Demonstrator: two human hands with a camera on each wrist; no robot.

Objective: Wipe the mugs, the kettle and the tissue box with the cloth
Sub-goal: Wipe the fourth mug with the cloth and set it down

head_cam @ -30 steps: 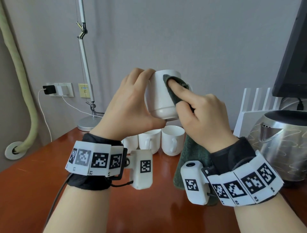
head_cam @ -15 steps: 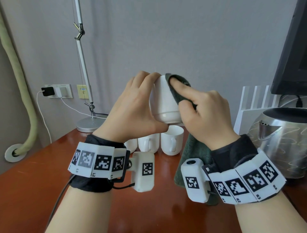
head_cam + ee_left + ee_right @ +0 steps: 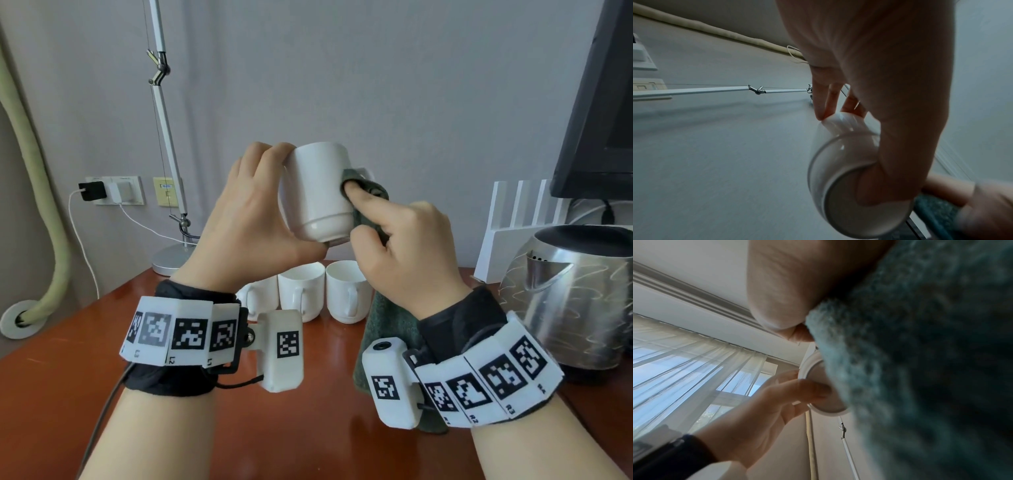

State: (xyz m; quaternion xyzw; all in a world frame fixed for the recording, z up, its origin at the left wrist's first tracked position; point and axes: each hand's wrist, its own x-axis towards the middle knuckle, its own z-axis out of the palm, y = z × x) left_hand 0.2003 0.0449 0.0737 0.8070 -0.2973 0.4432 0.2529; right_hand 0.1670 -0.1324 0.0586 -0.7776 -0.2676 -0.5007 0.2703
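My left hand [image 3: 263, 209] holds a white mug [image 3: 318, 192] in the air, fingers over its top and thumb under its base [image 3: 865, 209]. My right hand [image 3: 404, 240] grips a dark green cloth [image 3: 371, 192], and its index finger presses the cloth against the mug's right side by the handle. The rest of the cloth hangs down below the wrist [image 3: 387, 329] and fills the right wrist view [image 3: 920, 369]. Three more white mugs [image 3: 303, 291] stand in a row on the table behind my hands. The steel kettle [image 3: 575, 294] stands at the right. No tissue box is in view.
The red-brown table [image 3: 68, 377] runs to the wall. A desk lamp [image 3: 171, 253] stands at the back left with a cable to the wall sockets [image 3: 116, 190]. A white slatted stand [image 3: 513, 240] and a dark monitor [image 3: 603, 102] are behind the kettle.
The cloth and my right index finger have slid from the mug's upper front round to its right side by the handle. The left hand has turned the mug slightly.
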